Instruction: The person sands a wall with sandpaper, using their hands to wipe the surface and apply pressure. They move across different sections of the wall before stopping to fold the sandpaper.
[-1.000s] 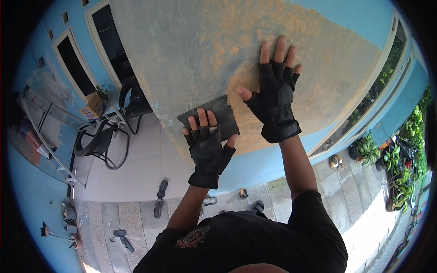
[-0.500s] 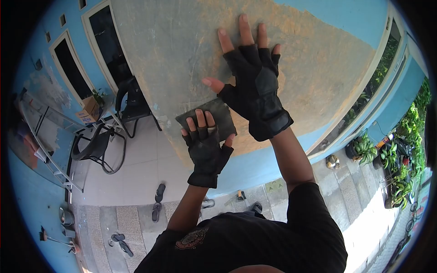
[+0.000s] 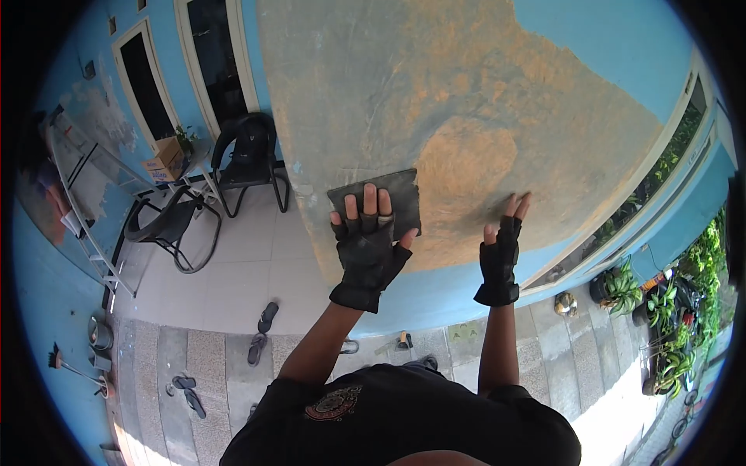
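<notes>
My left hand (image 3: 365, 248), in a black fingerless glove, presses a dark square sandpaper sheet (image 3: 406, 203) against the wall (image 3: 350, 93). Its fingers lie over the sheet's lower left part, with the thumb at the lower right edge. Bare grey and orange-brown patches cover the wall, and blue paint remains along its edges. Gloved the same way, my right hand (image 3: 501, 252) is at the lower right of the bare patch. Its fingers are stretched out and it holds nothing.
Two black chairs (image 3: 247, 155) and a cardboard box (image 3: 165, 161) on a small table are at the left. Beyond them a person (image 3: 56, 190) is beside a metal ladder (image 3: 81, 202). Sandals (image 3: 268, 317) lie on the floor; potted plants (image 3: 622, 287) line the right.
My right hand has come down and right, off the upper wall. My left hand stays on the sandpaper sheet, while the whole view has shifted.
</notes>
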`<state>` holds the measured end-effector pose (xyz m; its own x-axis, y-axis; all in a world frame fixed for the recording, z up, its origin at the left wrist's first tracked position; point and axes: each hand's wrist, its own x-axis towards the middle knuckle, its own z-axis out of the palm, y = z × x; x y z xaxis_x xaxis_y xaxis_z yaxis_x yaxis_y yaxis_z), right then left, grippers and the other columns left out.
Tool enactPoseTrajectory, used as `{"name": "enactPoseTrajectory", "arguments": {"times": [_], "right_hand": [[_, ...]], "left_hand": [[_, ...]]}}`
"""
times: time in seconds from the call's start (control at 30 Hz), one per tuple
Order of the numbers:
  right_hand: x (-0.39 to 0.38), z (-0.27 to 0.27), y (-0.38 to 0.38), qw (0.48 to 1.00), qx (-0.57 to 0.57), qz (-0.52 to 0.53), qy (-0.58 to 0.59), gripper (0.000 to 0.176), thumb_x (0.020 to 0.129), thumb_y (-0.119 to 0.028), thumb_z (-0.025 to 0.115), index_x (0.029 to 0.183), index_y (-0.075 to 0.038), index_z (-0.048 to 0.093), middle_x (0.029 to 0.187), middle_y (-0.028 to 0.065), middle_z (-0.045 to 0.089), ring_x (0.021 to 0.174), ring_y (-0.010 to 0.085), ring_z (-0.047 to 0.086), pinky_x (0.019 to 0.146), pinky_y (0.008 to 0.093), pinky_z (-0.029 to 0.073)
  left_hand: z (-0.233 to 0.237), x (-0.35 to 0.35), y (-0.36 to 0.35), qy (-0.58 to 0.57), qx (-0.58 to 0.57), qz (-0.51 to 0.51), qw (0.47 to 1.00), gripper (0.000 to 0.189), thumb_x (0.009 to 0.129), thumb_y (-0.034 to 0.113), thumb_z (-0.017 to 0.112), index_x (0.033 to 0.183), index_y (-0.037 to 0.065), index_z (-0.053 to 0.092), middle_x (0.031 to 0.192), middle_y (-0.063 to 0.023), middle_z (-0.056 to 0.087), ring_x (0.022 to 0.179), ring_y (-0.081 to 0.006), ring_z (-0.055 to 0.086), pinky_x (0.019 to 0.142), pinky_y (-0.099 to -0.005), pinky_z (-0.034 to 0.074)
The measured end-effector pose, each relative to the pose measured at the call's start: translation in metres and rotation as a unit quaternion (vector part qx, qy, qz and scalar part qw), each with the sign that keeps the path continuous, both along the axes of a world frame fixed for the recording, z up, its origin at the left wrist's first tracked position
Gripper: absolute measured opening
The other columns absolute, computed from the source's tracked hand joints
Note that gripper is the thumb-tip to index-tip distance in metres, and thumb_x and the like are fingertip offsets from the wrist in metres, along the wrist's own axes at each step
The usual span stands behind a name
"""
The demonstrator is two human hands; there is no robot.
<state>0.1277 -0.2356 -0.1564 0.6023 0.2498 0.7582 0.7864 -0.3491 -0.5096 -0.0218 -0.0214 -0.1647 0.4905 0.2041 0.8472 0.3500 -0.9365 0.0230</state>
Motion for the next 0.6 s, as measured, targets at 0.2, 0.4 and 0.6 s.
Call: {"name": "enactPoseTrajectory", "arguments": {"times": [0.2, 0.4, 0.6], "right_hand": [[-0.021, -0.008, -0.027, 0.983, 0.050, 0.152, 0.084, 0.092, 0.101, -0.064, 0.046, 0.166, -0.006, 0.013, 0.170, 0.0212, 0.019, 0.158, 0.0361, 0.019, 0.124, 0.0503, 0.024], [-0.025, -0.007, -0.056, 0.966, 0.114, 0.185, 0.137, 0.112, 0.097, -0.072, 0.048, 0.164, -0.004, -0.011, 0.166, 0.0234, 0.030, 0.152, 0.0369, 0.034, 0.122, 0.0492, 0.029], [-0.010, -0.001, -0.072, 0.931, 0.100, 0.316, 0.150, 0.109, 0.098, -0.068, 0.050, 0.164, -0.003, -0.006, 0.153, 0.0269, 0.049, 0.142, 0.0379, 0.050, 0.117, 0.0460, 0.036]], "left_hand": [[-0.002, 0.001, 0.003, 0.016, 0.008, 0.012, 1.000, 0.094, 0.097, 0.060, 0.052, 0.161, -0.003, 0.023, 0.169, -0.0256, 0.014, 0.157, -0.0477, 0.003, 0.123, -0.0596, -0.004], [0.002, 0.000, -0.005, 0.020, -0.017, 0.049, 0.998, 0.099, 0.098, 0.063, 0.051, 0.162, -0.004, 0.017, 0.169, -0.0287, 0.010, 0.156, -0.0517, 0.002, 0.123, -0.0628, 0.001], [0.043, 0.007, -0.004, -0.026, -0.022, 0.090, 0.995, 0.097, 0.100, 0.063, 0.048, 0.162, -0.004, 0.016, 0.169, -0.0291, 0.010, 0.156, -0.0512, 0.004, 0.122, -0.0639, 0.000]]}}
